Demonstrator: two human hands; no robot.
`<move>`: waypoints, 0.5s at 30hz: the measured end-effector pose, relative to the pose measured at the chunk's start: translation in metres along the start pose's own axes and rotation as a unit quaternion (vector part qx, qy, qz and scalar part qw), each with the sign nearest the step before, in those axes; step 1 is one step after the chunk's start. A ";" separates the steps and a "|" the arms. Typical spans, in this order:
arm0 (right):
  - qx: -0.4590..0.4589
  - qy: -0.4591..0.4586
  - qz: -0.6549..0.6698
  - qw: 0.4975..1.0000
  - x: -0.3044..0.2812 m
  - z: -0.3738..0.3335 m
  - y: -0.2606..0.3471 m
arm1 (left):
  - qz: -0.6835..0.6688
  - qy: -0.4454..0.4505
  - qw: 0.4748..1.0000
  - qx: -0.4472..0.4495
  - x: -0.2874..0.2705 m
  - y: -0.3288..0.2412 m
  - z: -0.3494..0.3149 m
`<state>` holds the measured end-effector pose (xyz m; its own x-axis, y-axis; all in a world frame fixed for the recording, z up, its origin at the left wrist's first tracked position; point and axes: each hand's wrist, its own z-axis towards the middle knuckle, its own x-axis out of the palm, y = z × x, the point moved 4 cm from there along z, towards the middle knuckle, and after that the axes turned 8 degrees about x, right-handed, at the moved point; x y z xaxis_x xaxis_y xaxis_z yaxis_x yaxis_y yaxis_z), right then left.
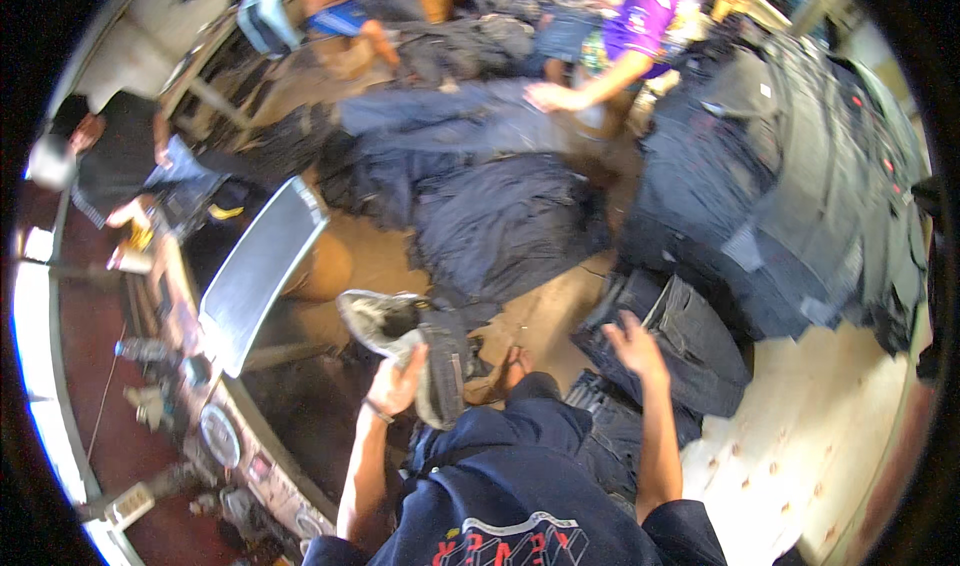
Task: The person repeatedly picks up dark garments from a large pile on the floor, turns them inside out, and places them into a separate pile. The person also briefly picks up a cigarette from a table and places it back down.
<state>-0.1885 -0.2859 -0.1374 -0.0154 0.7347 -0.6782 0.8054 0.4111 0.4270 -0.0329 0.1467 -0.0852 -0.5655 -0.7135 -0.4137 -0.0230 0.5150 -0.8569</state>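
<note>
My left hand [397,378] is closed on the edge of a dark denim garment [440,356]. Its opening gapes and shows a pale grey inner side; the rest hangs toward my lap. To the right, my right hand [636,348] has its fingers apart and holds nothing. Beneath and beside that hand lie dark folded jeans [697,351], stacked close to my right leg. Whether the fingers touch the stack I cannot tell.
Dark trousers heap on the floor ahead [510,216], and a tall pile of them [780,186] rises at right. A pale board [265,276] tilts at left. Co-workers sit at far left [125,156], at the back [335,6] and in a purple shirt [640,26].
</note>
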 end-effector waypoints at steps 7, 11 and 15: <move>-0.396 0.237 0.150 0.875 0.123 -0.094 0.236 | -0.016 0.045 0.994 0.095 -0.012 -0.038 -0.019; -0.199 0.413 0.139 0.878 0.134 -0.084 0.249 | 0.106 0.026 0.977 0.182 -0.046 -0.039 -0.033; -0.215 0.372 0.124 0.895 0.155 -0.099 0.253 | 0.231 0.010 0.960 0.159 -0.053 -0.026 -0.059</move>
<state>-0.0459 -0.0148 -0.0757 -0.3865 0.9222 -0.0141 0.5385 0.2380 0.8083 -0.0515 0.1988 -0.0226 -0.4712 -0.4329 -0.7685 0.4844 0.6011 -0.6356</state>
